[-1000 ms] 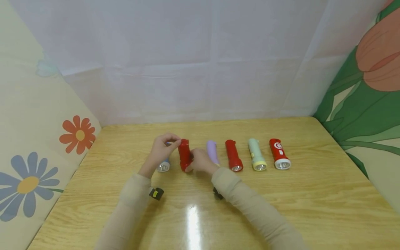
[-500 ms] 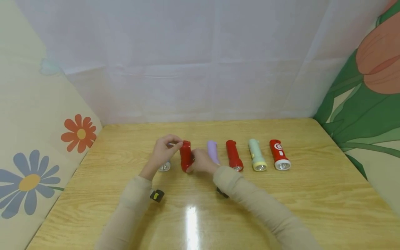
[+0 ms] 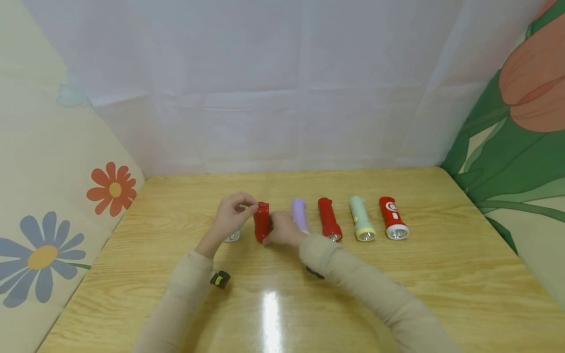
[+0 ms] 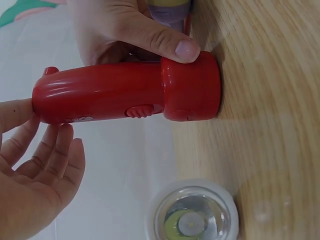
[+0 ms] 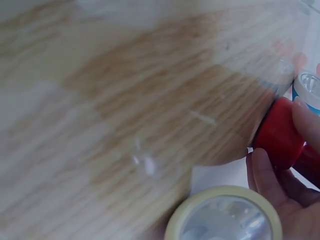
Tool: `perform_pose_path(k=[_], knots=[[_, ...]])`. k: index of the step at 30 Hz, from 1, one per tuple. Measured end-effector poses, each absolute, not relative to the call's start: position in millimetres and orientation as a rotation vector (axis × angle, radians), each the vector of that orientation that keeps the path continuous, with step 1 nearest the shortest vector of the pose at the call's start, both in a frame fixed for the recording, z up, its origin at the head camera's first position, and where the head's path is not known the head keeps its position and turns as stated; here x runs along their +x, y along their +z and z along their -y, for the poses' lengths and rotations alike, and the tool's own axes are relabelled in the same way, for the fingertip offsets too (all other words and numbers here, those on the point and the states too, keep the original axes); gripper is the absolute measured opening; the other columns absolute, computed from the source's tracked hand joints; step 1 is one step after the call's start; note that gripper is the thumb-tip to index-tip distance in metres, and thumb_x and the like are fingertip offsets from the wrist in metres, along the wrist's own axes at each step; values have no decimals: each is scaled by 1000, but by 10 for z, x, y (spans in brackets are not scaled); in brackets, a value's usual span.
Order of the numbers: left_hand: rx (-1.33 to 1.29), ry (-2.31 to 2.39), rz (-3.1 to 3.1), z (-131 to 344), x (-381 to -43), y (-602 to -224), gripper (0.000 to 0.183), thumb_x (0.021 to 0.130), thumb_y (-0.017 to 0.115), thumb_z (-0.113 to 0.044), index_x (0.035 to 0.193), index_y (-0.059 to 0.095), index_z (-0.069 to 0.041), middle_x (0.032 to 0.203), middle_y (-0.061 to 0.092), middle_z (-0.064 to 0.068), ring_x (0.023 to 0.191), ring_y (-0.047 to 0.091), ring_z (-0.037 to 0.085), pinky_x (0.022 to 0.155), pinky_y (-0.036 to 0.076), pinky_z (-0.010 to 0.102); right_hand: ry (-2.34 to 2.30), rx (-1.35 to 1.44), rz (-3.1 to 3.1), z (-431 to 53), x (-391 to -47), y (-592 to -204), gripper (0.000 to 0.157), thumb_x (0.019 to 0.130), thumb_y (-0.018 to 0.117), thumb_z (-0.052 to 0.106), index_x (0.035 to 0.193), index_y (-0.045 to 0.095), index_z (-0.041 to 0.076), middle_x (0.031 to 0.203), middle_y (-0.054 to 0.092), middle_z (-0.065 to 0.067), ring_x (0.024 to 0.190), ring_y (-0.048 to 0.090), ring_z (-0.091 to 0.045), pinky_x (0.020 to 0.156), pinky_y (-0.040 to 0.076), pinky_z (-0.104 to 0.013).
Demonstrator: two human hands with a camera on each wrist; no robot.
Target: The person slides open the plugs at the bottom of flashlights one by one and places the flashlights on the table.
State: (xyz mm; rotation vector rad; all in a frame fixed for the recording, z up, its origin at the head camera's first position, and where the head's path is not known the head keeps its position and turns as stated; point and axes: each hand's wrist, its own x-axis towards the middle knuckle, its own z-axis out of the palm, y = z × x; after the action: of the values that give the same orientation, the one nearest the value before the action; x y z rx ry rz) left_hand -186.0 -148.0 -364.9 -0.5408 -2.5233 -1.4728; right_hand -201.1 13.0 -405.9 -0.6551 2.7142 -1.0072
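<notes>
A red flashlight [image 3: 262,223] stands head-down on the table, its tail end up, between my two hands. My left hand [image 3: 229,213] pinches the tail with thumb and fingertips; the left wrist view shows the other fingers loosely bent below the switch side. Low down, my right hand [image 3: 284,229] grips the flashlight's head, thumb on one side and fingers on the other. Behind my left hand a flashlight with a white-rimmed lens [image 3: 232,237] is mostly hidden. A purple flashlight [image 3: 299,214] lies just right of the red one, partly covered by my right hand.
Farther right in the row lie a second red flashlight [image 3: 329,219], a mint green one with a yellow rim [image 3: 362,218] and a red one with a white rim [image 3: 394,218]. They rest on a wooden table [image 3: 441,274] before a white cloth backdrop [image 3: 282,98].
The red flashlight has tipped further upright, its tail end coming slightly toward me. Both hands keep their hold. My left hand covers more of the flashlight behind it.
</notes>
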Motion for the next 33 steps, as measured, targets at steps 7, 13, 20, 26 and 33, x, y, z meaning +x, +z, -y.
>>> perform_pose_path(k=[7, 13, 20, 26, 33], knots=[[-526, -1477, 2534, 1482, -1845, -3690, 10, 83, 63, -4, 92, 63, 2, 93, 63, 13, 88, 57, 26, 74, 49, 36, -984, -695, -2748, -126, -2015, -4099, 41, 58, 83, 9, 92, 63, 1, 81, 65, -6, 74, 59, -16, 73, 48, -28], [-563, -1493, 2488, 1499, -1846, -3711, 7, 83, 63, -5, 90, 64, -1, 91, 64, 11, 86, 58, 23, 72, 50, 34, -970, -717, -2777, -126, -2009, -4109, 40, 58, 83, 9, 91, 63, 1, 81, 65, -6, 73, 59, -17, 73, 48, -29], [-465, -1479, 2532, 1480, -1826, -3664, 5, 83, 63, -4, 87, 64, -1, 82, 63, 9, 73, 55, 19, 65, 48, 29, -958, -721, -2791, -122, -1999, -4107, 41, 58, 84, 10, 93, 63, 2, 84, 65, -6, 77, 60, -17, 77, 48, -30], [-323, -1599, 2616, 1449, -1844, -3589, 8, 84, 62, -4, 89, 63, 1, 83, 63, 10, 74, 55, 20, 66, 45, 28, -932, -705, -2800, -125, -1996, -4091, 44, 59, 84, 11, 96, 63, 2, 87, 65, -7, 81, 60, -19, 81, 46, -31], [-225, -1719, 2651, 1449, -1866, -3566, 14, 83, 62, -3, 95, 62, 4, 86, 65, 11, 76, 56, 20, 68, 44, 27, -919, -709, -2803, -115, -1977, -4065, 44, 59, 84, 11, 96, 62, 1, 87, 66, -8, 80, 60, -19, 81, 47, -31]])
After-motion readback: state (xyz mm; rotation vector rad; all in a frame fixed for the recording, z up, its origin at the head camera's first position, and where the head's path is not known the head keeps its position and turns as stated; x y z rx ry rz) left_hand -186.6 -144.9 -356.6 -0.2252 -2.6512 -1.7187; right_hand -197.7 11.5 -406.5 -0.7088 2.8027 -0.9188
